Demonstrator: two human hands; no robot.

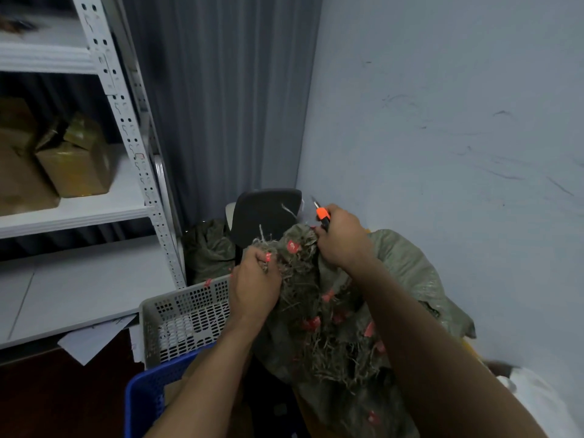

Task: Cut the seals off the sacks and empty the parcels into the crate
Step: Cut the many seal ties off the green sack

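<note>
The left hand is clenched around the bunched, frayed mouth of a grey-green sack, which hangs between both hands and spreads below them. The right hand grips the sack's gathered top together with an orange-handled cutter, blade pointing up and away. Red seals dot the sack. Just left of the left hand stands a grey perforated crate.
</note>
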